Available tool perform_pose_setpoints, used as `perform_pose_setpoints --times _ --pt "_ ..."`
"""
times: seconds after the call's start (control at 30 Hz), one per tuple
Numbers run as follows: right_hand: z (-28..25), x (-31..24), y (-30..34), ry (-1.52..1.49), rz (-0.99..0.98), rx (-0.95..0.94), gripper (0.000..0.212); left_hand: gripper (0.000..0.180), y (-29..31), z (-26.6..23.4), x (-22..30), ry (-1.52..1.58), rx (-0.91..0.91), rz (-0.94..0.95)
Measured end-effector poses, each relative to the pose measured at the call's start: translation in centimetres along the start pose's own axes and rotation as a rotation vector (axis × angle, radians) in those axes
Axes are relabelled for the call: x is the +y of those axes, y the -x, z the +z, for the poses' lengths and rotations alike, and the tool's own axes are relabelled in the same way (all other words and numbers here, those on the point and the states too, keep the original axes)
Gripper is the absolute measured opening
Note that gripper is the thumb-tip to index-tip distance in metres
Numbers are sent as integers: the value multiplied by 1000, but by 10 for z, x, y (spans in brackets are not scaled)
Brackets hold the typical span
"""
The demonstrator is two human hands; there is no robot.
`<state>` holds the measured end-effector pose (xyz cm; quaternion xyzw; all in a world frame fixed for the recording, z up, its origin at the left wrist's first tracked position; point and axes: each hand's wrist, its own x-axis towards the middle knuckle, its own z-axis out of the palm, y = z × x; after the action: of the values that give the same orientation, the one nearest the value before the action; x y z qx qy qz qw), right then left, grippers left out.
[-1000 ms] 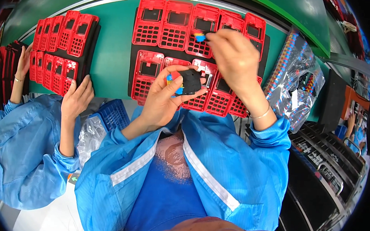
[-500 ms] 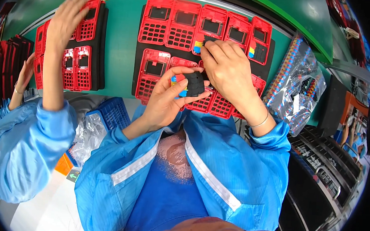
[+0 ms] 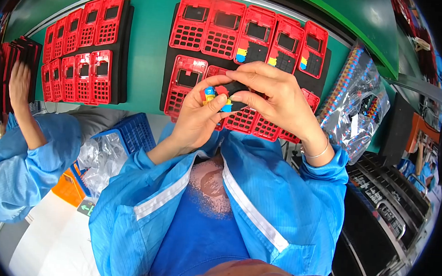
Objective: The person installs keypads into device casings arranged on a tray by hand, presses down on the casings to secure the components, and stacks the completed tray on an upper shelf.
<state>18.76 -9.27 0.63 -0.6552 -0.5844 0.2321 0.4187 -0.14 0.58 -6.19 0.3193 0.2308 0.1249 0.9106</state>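
Over the near edge of the green bench [image 3: 147, 56], toward its right end, both hands meet at a small black keypad piece [image 3: 241, 89] with blue, yellow and red keys at one end. The left fingers are closed on that coloured end, the thumb of the left hand [image 3: 194, 113] lying across the keys. The thumb and forefinger of the right hand [image 3: 282, 98] touch the black part, their tips a little apart; whether they pinch it I cannot tell.

Below the hands, along the bench's near edge, lies a front row of red shells [image 3: 186, 82]. In the back row, nearer the far edge, the three shells on the right have keypads fitted, and the two on the left show bare grids of holes. A clear bag [image 3: 357, 101] of coloured pieces lies by the right edge; near the left end is a co-worker's hand [image 3: 20, 85]
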Motion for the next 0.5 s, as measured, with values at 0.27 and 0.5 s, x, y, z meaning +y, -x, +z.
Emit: perform_pose_setpoints --times 0.27,0.5 --pt "-9 6 -31 139 89 204 20 37 5 6 9 170 23 99" --pt "22 41 -59 278 5 199 19 42 15 6 22 194 21 21"
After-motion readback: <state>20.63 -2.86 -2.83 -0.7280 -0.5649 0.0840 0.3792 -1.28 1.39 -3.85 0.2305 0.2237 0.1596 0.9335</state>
